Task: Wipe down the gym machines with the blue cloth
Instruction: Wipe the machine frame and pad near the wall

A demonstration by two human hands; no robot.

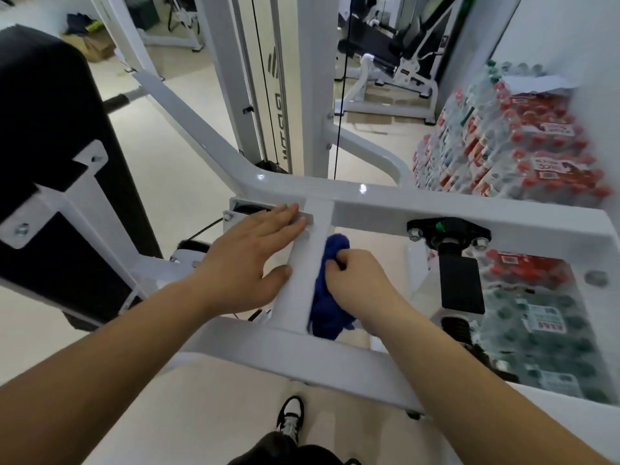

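- blue cloth: upper middle hidden under right hand.
- black pad: cut off at left edge.
- bottle packs: labels blurred, unreadable.

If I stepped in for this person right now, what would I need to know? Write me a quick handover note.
Left hand: open, lying flat on the short white bar, likely to steady it.
Right hand: grips the cloth and holds it against the bar's right side.
Done: the picture does not show which parts are already wiped.
Left: probably the rest of this frame, the black pad, then the machines behind.
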